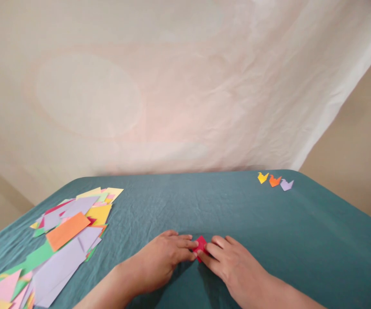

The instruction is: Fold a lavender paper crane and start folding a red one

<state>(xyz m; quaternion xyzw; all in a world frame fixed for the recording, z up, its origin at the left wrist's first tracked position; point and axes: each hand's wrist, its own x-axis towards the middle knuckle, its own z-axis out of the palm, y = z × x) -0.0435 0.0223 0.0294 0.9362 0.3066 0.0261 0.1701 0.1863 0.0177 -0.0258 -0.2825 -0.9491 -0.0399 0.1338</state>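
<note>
A small piece of red folded paper, roughly diamond-shaped, lies on the teal cloth near the front middle of the table. My left hand reaches in from the left, its fingertips pressed on the paper's left edge. From the other side my right hand has curled fingers, with thumb and fingertips gripping the right and lower edges. Parts of the paper's sides are hidden under the fingers of both hands.
Loose coloured paper sheets spread in a heap along the table's left side. At the far right stand out three small folded paper birds: yellow, orange and lilac. A pale sheet hangs behind the teal-covered table.
</note>
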